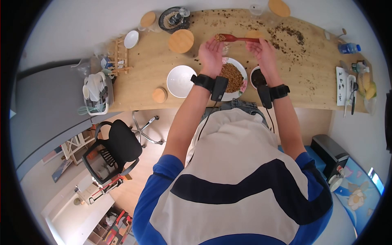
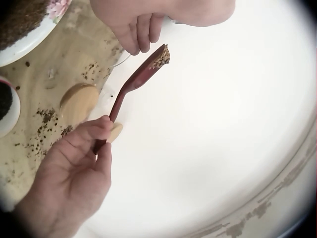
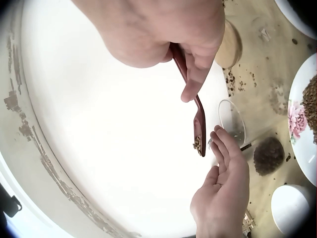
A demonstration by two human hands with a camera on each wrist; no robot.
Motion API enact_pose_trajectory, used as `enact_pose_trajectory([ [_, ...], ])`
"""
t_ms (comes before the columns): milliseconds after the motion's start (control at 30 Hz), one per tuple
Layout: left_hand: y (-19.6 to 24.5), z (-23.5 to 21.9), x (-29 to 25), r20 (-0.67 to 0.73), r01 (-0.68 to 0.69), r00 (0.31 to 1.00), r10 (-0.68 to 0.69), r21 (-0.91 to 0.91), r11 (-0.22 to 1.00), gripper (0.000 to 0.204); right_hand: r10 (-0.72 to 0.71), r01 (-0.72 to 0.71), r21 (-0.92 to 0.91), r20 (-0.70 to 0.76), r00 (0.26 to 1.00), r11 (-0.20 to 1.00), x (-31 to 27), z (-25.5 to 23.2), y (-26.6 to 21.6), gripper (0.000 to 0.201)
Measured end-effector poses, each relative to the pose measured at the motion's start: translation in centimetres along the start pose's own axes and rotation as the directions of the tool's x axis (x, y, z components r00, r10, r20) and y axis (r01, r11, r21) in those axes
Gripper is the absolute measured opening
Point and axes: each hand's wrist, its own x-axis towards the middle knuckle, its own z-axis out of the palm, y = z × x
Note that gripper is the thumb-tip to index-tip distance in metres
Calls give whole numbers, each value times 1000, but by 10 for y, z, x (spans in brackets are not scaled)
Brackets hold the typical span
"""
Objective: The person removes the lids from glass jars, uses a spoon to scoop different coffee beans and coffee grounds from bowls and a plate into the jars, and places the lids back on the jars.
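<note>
My right hand (image 1: pixel 264 57) pinches the handle of a dark red wooden spoon (image 1: pixel 241 39) and holds it above the table. A small heap of brown grains (image 2: pixel 161 60) lies in the spoon's bowl. Close by that end is my left hand (image 1: pixel 211 59), palm turned up with loosely extended fingers, holding nothing visible. In the right wrist view, a clear glass jar (image 3: pixel 233 116) stands just behind the left fingertips. Nearer my body, a floral plate (image 1: pixel 241 64) carries a mound of brown grains (image 1: pixel 231 78). Beneath my right wrist sits a small bowl of dark contents (image 1: pixel 257 77).
A white bowl (image 1: pixel 181 81) and a wooden lid (image 1: pixel 159 95) lie left of the plate. Wood-lidded jars (image 1: pixel 181 41) and a dark mortar (image 1: pixel 174 19) stand farther back. Dark crumbs (image 1: pixel 288 36) are scattered over the table's right rear. A bottle (image 1: pixel 349 48) is at far right.
</note>
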Motion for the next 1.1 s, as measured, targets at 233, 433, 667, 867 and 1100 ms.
enact_pose_trajectory([
  [233, 8, 10, 39, 123, -189, 979, 160, 271, 944, 40, -172, 147, -193, -115, 978, 970, 10, 18, -3, 26],
  [433, 16, -5, 33, 195, -387, 922, 336, 531, 754, 32, -338, 483, -737, 354, 872, 474, -10, 22, -4, 25],
  [667, 46, -76, -18, -45, 47, 995, -93, 999, 18, 40, -423, 514, -650, 309, 852, 560, -39, -1, -4, 21],
  [867, 35, -138, -58, -327, 217, 888, -322, 918, -332, 40, -163, 292, -931, 260, 952, 219, -61, -9, 1, 15],
  [1100, 6, -175, -53, -188, 190, 973, -132, 982, 0, 38, -155, 700, -714, 695, 702, -25, -62, -20, 35, 15],
])
